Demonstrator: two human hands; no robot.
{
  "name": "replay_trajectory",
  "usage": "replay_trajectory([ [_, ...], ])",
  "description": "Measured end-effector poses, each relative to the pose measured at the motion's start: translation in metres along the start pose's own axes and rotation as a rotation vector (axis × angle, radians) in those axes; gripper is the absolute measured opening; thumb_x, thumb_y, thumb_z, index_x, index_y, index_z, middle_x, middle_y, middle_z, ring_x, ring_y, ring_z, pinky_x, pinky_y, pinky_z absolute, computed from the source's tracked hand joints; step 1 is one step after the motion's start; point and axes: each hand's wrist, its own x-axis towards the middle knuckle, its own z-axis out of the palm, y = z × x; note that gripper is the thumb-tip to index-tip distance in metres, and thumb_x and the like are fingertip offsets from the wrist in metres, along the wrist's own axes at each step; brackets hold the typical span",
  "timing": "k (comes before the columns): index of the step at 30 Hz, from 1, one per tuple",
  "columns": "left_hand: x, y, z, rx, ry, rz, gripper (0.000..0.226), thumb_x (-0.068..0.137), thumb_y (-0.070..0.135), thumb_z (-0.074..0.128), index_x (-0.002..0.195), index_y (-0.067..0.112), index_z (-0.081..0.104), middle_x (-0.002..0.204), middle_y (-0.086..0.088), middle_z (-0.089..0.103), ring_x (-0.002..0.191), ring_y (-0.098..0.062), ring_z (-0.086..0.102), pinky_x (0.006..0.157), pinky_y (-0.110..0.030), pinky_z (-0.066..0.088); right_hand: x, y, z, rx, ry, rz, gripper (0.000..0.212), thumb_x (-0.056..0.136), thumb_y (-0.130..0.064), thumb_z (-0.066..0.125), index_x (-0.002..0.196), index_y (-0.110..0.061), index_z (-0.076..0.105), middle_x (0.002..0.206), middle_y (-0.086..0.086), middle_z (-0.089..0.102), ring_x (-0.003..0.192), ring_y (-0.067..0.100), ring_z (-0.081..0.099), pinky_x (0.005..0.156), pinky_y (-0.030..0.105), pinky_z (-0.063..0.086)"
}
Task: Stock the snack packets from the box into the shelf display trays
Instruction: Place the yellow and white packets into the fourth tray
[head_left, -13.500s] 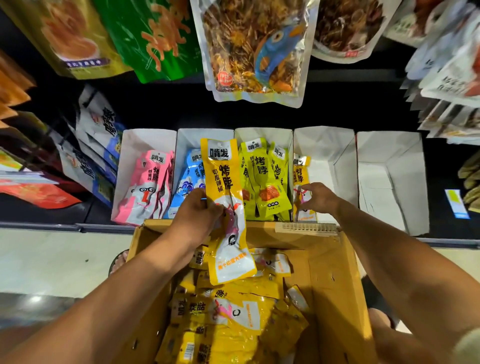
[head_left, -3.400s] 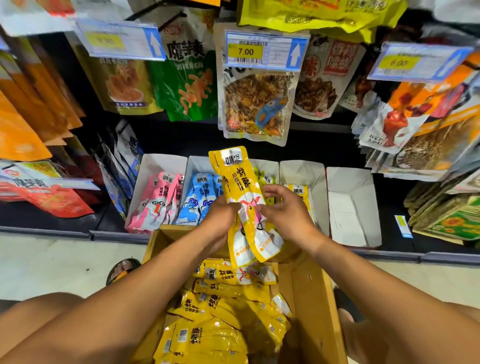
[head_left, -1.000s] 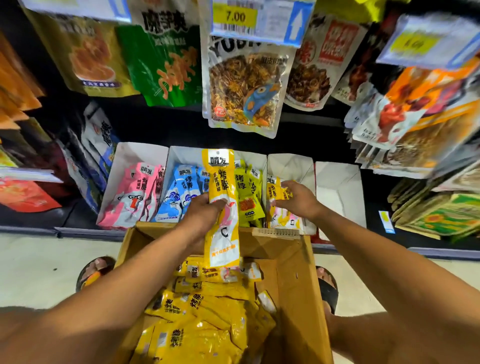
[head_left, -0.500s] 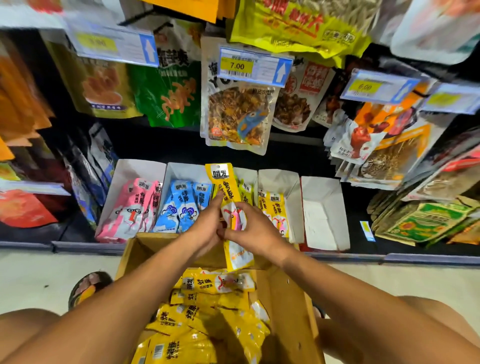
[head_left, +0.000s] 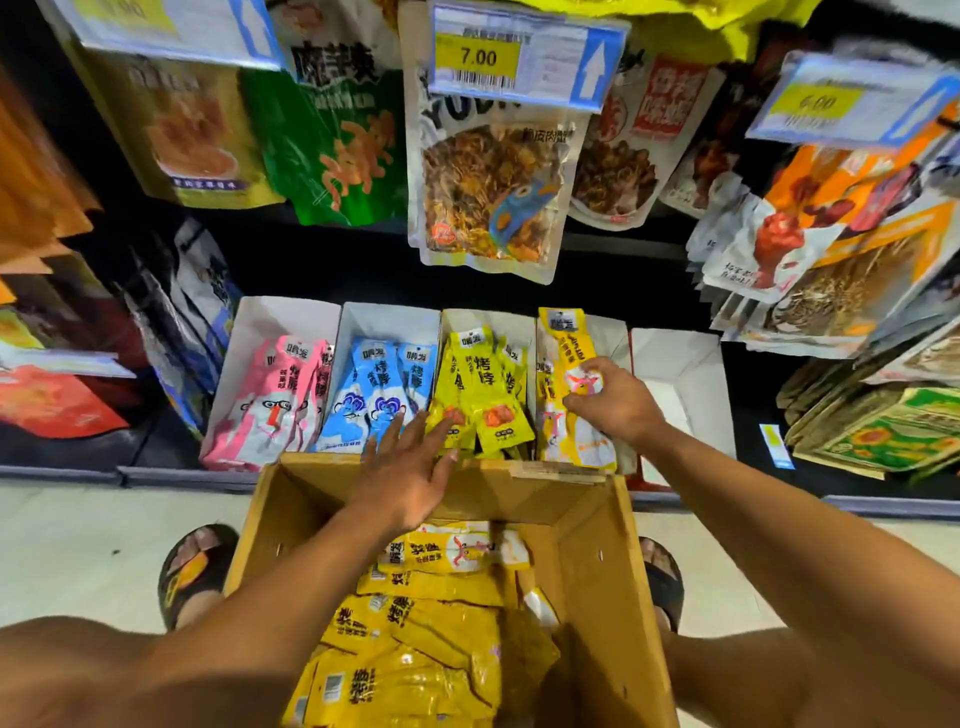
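Observation:
A cardboard box (head_left: 597, 566) below me holds several yellow snack packets (head_left: 415, 644). On the shelf stand white display trays with pink packets (head_left: 270, 400), blue packets (head_left: 379, 389) and lime-yellow packets (head_left: 483, 384). In the fourth tray (head_left: 613, 332), my right hand (head_left: 613, 405) grips a tall yellow packet (head_left: 569, 343) standing among other yellow ones. My left hand (head_left: 410, 467) hovers with spread fingers over the box's far edge, holding nothing. The fifth tray (head_left: 680, 374) shows no packets.
Large snack bags (head_left: 488, 192) hang above the trays under price tags (head_left: 524, 57). More bags crowd the right side (head_left: 831, 260) and left side (head_left: 171, 322). My sandalled feet (head_left: 192, 566) flank the box on the pale floor.
Half a second ago both hands held the yellow packet over the box. My right hand has carried it into the fourth tray, and my left hand has let go and opened.

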Motion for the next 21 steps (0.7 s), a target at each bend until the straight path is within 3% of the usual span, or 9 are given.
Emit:
replay_trajectory([
  [3, 0.001, -0.009, 0.014, 0.145, -0.132, -0.024, 0.064, 0.101, 0.068, 0.009, 0.159, 0.048, -0.009, 0.169, 0.009, -0.019, 0.156, -0.024, -0.021, 0.125, -0.054, -0.012, 0.031, 0.035, 0.005, -0.062, -0.008, 0.068, 0.064, 0.081, -0.047, 0.072, 0.136, -0.024, 0.051, 0.103, 0.008, 0.069, 0.083, 0.027, 0.067, 0.077, 0.036, 0.056],
  [7, 0.001, -0.019, 0.031, 0.278, -0.240, -0.046, 0.070, 0.098, 0.074, 0.007, 0.153, 0.048, -0.028, 0.163, 0.009, -0.034, 0.150, -0.024, -0.034, 0.123, -0.055, -0.019, 0.059, 0.073, 0.031, -0.120, -0.030, 0.108, 0.068, 0.080, -0.051, 0.072, 0.137, -0.020, 0.052, 0.113, 0.015, 0.068, 0.098, 0.036, 0.065, 0.086, 0.041, 0.056],
  [14, 0.000, -0.022, 0.037, 0.332, -0.238, -0.033, 0.075, 0.094, 0.079, 0.005, 0.147, 0.047, -0.038, 0.156, 0.009, -0.045, 0.146, -0.026, -0.041, 0.122, -0.055, -0.021, 0.091, 0.111, 0.083, -0.190, -0.082, 0.143, 0.066, 0.085, -0.052, 0.068, 0.138, -0.017, 0.052, 0.122, 0.020, 0.066, 0.114, 0.038, 0.061, 0.095, 0.043, 0.053],
  [21, 0.002, -0.019, 0.038, 0.315, -0.231, -0.039, 0.075, 0.093, 0.080, 0.004, 0.142, 0.048, -0.043, 0.142, 0.013, -0.056, 0.142, -0.026, -0.046, 0.116, -0.052, -0.030, 0.100, 0.121, 0.102, -0.214, -0.085, 0.142, 0.063, 0.086, -0.047, 0.069, 0.138, -0.015, 0.053, 0.125, 0.020, 0.063, 0.115, 0.040, 0.058, 0.091, 0.042, 0.052],
])
